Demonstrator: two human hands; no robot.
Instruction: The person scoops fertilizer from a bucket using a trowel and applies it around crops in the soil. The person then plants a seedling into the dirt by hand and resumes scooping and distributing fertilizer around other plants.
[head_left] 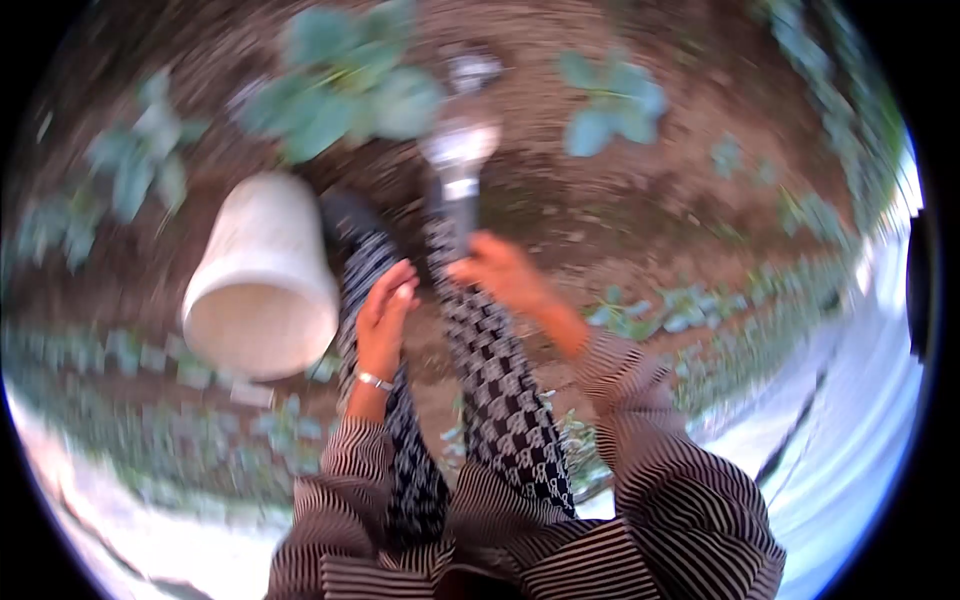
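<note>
My right hand (500, 272) is wrapped round the dark handle of a trowel (460, 150). The trowel's shiny, motion-blurred blade points away from me over the soil. My left hand (382, 312), with a bracelet at the wrist, hovers over my left leg. Its fingers are curled together toward the thumb; whatever they may hold is hidden. Beyond the trowel grows a broad-leaved green plant (340, 85), left of the blade. A smaller seedling (612, 100) stands to the right. Between them, a pale shiny patch (472, 70) on the ground is too blurred to name.
A white bucket (262, 250) is at my left, its wide round end toward me. More leafy plants (140, 150) grow at the far left, and rows of seedlings (690, 305) run to the right. My dark shoes stand on brown soil (560, 210).
</note>
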